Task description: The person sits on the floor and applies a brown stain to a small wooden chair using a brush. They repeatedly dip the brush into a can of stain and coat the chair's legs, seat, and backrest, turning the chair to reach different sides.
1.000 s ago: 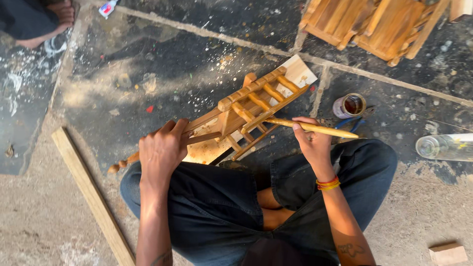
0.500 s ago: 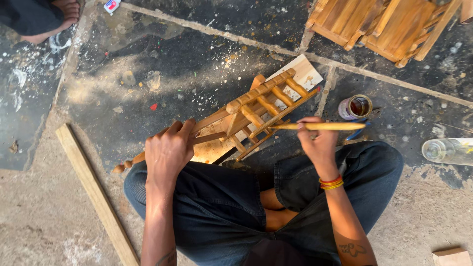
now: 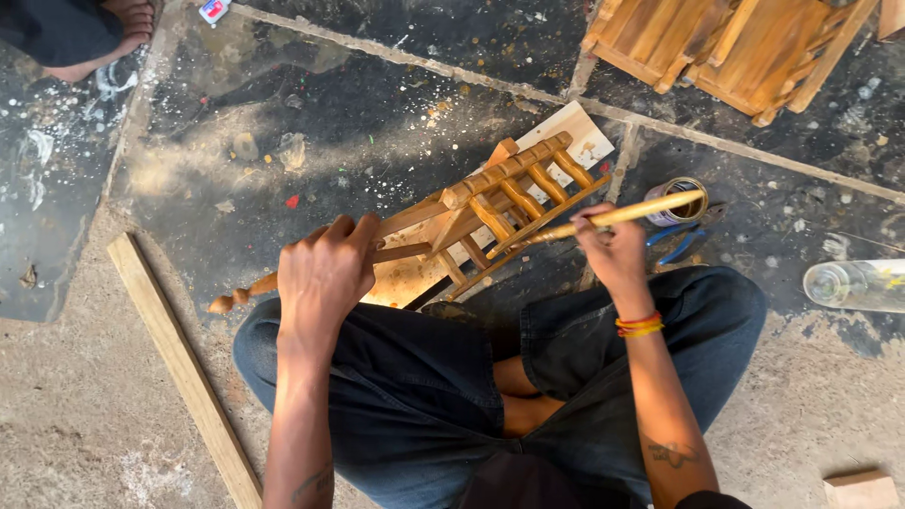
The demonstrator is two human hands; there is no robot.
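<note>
I sit cross-legged on the floor. My left hand [image 3: 325,273] grips a small wooden frame with turned spindles [image 3: 500,203], holding it tilted over my knees by one leg. My right hand [image 3: 608,247] holds a long yellow-handled brush [image 3: 627,214], its tip against the frame's lower rail. Orange and yellow bands circle my right wrist. A small open tin [image 3: 677,201] stands just beyond the brush handle, with blue-handled pliers [image 3: 677,240] beside it.
A long wooden batten [image 3: 179,363] lies at my left. Another wooden piece [image 3: 735,42] rests at the top right. A clear glass bottle [image 3: 853,285] lies at the right, a small wood block [image 3: 860,490] near the bottom right. Another person's foot [image 3: 104,38] shows top left.
The brush handle has swung up and to the right, toward the tin. My left hand keeps its grip on the frame, which has shifted slightly in the view.
</note>
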